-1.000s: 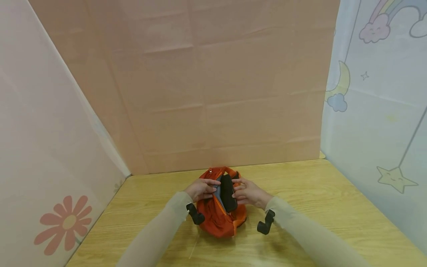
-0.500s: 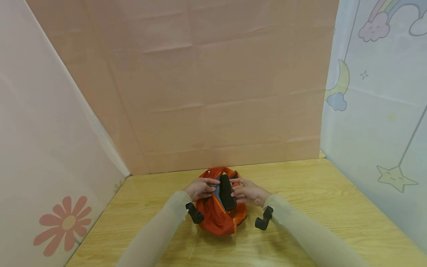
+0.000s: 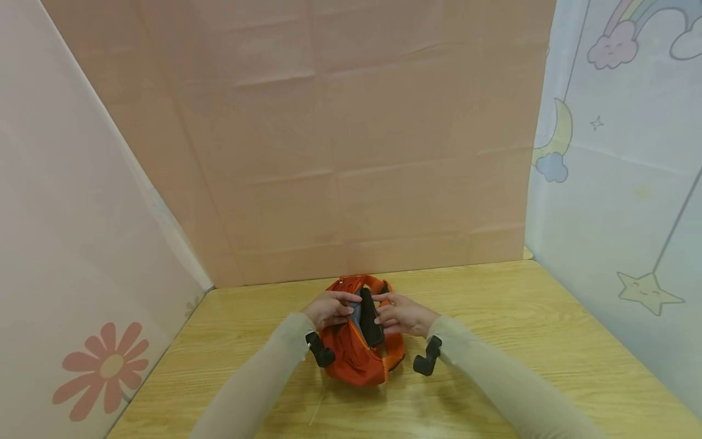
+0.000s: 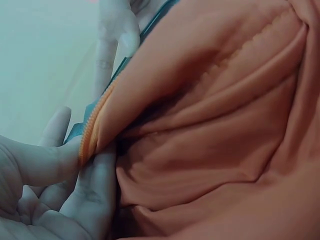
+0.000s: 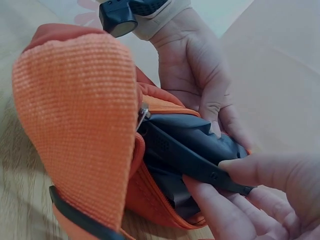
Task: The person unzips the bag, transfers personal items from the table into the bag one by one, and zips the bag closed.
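Note:
A red-orange fabric bag with a grey lining and an orange strap sits on the table, its zip opened. My left hand pinches the left edge of the opening; in the left wrist view its thumb and fingers hold the orange zipper edge. A flat black phone-like device stands on edge within the mouth. From the right, my right hand holds it between thumb and fingers. Small perforations show near one end of the device in the right wrist view; its lower part is hidden inside the bag.
The wooden table runs back to a plain peach sheet. Printed white sheets hang at left and right. A black wrist camera hangs under my right wrist, another under my left.
My right hand has moved slightly left with the black device, which now shows less of its broad side and sits closer to the left edge of the opening. The left hand keeps its grip.

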Motion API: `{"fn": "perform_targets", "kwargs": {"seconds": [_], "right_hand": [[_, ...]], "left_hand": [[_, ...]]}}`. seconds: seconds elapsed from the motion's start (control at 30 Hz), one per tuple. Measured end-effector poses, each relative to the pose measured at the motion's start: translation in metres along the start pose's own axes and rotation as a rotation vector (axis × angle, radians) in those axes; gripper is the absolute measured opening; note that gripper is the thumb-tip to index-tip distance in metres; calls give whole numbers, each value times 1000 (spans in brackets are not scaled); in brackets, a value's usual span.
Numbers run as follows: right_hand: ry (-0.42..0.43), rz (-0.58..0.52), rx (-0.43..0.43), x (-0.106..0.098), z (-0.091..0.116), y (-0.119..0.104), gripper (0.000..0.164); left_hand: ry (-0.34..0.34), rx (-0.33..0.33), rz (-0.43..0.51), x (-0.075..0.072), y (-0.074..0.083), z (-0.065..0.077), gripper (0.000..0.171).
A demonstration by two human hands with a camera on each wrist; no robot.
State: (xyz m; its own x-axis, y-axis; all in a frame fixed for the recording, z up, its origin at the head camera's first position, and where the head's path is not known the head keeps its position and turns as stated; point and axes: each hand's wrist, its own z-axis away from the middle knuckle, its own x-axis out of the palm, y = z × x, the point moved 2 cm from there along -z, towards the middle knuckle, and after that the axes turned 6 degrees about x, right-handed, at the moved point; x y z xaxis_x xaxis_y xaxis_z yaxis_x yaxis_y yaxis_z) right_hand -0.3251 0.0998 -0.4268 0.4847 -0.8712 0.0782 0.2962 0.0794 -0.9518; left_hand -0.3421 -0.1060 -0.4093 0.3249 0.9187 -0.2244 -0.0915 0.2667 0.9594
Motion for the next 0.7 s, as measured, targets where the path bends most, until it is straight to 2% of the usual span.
{"fn": "perform_targets", "kwargs": {"seconds": [0.4,0.7], "right_hand": [[4,-6,24,4,-3,-2,74],[9,-16,16,3,-4,0,74]], "left_hand": [[-7,12,-25,1,3,3,32],[-45,18,30,-2,-1,3,34]]}}
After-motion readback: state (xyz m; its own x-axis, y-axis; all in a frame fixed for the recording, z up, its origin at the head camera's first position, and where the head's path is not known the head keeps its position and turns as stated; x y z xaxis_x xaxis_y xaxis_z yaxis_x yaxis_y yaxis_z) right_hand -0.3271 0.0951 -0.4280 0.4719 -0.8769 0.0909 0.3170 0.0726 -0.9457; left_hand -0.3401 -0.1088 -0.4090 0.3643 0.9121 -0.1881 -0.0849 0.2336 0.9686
